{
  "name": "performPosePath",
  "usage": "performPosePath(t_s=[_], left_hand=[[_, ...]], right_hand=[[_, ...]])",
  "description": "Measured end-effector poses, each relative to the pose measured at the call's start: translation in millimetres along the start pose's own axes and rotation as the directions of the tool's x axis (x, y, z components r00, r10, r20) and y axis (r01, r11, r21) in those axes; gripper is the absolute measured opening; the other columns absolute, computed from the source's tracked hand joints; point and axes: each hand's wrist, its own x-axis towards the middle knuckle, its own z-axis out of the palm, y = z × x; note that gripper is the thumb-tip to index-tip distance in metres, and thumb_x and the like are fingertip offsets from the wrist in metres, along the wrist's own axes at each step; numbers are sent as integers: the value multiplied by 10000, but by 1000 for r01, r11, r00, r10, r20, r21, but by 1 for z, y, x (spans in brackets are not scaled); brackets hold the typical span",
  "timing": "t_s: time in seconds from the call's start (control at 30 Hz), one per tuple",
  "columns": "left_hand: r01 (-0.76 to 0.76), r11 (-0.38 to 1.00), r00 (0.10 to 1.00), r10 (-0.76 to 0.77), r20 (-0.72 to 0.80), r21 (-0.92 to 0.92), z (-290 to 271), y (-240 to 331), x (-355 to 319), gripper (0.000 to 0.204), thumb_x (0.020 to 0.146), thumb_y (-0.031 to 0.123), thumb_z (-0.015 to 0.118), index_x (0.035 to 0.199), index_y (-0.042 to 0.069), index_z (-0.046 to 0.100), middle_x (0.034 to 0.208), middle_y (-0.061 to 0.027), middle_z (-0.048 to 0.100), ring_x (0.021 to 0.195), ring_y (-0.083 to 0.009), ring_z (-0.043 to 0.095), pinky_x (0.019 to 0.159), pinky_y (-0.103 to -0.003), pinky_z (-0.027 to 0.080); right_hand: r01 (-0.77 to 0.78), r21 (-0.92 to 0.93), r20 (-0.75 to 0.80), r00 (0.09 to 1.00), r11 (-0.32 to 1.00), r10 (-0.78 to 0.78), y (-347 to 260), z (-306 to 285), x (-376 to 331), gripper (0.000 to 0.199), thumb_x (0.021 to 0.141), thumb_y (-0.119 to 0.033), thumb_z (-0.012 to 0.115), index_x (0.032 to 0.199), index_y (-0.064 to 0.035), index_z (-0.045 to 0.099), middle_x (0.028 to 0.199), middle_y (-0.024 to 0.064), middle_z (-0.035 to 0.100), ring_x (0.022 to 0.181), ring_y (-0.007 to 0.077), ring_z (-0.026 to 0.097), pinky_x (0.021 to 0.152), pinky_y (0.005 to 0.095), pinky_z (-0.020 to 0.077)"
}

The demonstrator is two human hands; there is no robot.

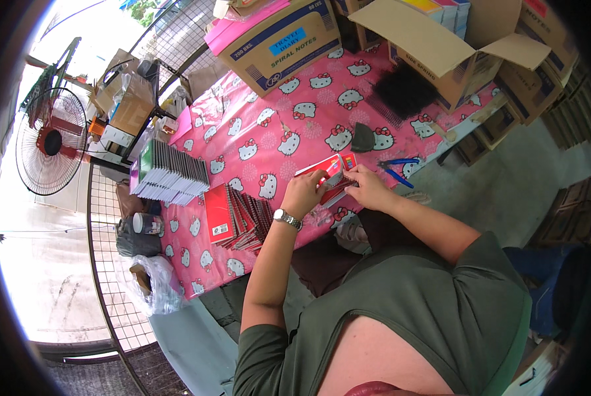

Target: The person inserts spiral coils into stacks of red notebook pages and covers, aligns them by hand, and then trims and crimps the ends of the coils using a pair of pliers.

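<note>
Near the table's front edge lie red spiral notebooks point(322, 166), with both hands on them. My left hand point(302, 194) has its fingers bent over the left side of the top notebook and is closed on it. On the other side, my right hand point(368, 187) pinches the notebook's right edge, near the spiral. What its fingertips touch is partly hidden. Blue-handled pliers point(401, 170) rest just beyond my right hand. A dark grey-green block-like thing point(363, 137) stands behind the notebooks. Left of my left forearm, a fanned stack of red spiral notebooks point(233, 218) lies on the table.
A pink cartoon-cat cloth point(248, 148) covers the table. Piled notebooks point(170, 173) stand at left. Black spiral wires point(404, 91) lie near an open carton point(434, 39); a closed carton point(289, 49) stands at the back. A fan point(51, 142) and plastic bag point(157, 287) are left.
</note>
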Motion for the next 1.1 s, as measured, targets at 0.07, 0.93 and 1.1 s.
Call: performPosePath(t_s=[0.07, 0.93, 1.1], left_hand=[[-53, 999, 996, 53, -65, 4, 1, 4, 0, 295, 850, 247, 690, 1095, 104, 610, 935, -110, 694, 867, -318, 679, 763, -443, 530], [-66, 985, 961, 105, -257, 158, 2, 10, 25, 163, 897, 182, 563, 1005, 63, 581, 946, -111, 608, 975, -303, 579, 980, -480, 385], [-70, 989, 959, 102, -264, 127, 0, 12, 24, 169, 923, 218, 569, 995, 67, 586, 939, -111, 608, 978, -302, 580, 981, -479, 383]], right_hand=[[-176, 345, 77, 984, 922, 159, 7, -1, 2, 526, 837, -64, 577, 1350, 4, 484, 1125, 180, 614, 703, 185, 575, 665, 319, 492], [211, 54, 87, 973, 976, -215, -3, -66, 60, 207, 916, -98, 630, 1099, -95, 726, 931, 92, 596, 874, 253, 605, 790, 340, 488], [281, 48, 54, 957, 958, -284, -13, -73, 59, 196, 888, -41, 643, 1054, -90, 735, 904, 83, 599, 855, 229, 611, 765, 339, 496]])
